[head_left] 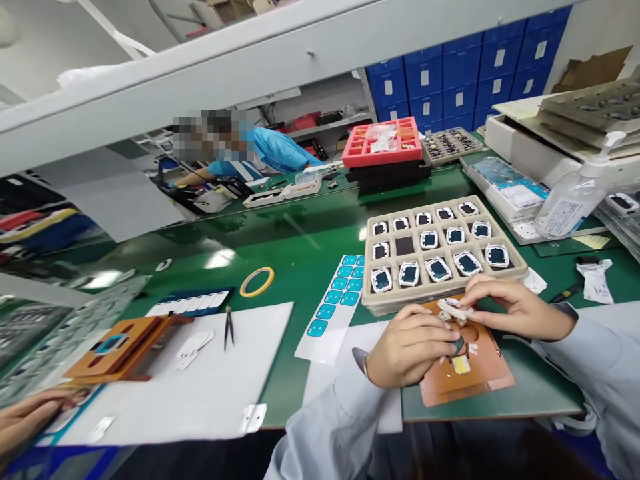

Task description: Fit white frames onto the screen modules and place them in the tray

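Both hands meet above an orange-brown fixture plate point(493, 377) at the table's front edge. My right hand point(505, 307) is closed, its thumb and fingers pinching a small white frame-like part point(454, 309) just over the plate. My left hand point(413, 343) is closed too, its upper fingertips at the left side of that white part. A small dark piece point(458, 345) shows at the lower fingertips of the left hand; whether it is gripped or only touched is unclear. On the plate below lies a yellow and white piece point(461, 364).
Behind the hands stands a beige compartment tray point(367, 293) of similar white-rimmed parts. Left of it lie a sheet of blue stickers point(333, 297), a yellow tape roll point(257, 282) and tweezers point(229, 328). Another person's hand point(45, 407) rests far left. A pump bottle point(575, 193) stands right.
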Demonstrator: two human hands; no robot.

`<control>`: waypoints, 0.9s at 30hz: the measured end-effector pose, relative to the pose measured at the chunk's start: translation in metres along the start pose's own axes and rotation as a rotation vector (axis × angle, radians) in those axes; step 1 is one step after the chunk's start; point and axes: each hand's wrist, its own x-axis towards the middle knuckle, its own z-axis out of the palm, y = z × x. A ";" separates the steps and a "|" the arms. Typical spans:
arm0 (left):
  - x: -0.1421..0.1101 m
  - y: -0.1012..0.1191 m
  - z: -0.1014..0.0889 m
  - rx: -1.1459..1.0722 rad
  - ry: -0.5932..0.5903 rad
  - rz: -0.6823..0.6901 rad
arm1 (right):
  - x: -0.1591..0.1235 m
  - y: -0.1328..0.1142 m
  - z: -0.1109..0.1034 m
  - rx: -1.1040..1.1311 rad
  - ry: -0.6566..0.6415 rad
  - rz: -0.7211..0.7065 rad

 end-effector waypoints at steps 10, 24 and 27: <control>-0.003 0.003 -0.005 0.072 -0.147 -0.019 | 0.000 -0.005 -0.005 0.007 -0.010 0.101; -0.001 0.009 -0.009 0.157 -0.162 -0.099 | -0.009 -0.002 -0.010 -0.187 -0.146 0.098; 0.000 0.010 -0.012 0.095 -0.230 -0.132 | -0.010 0.001 -0.007 -0.149 -0.199 0.096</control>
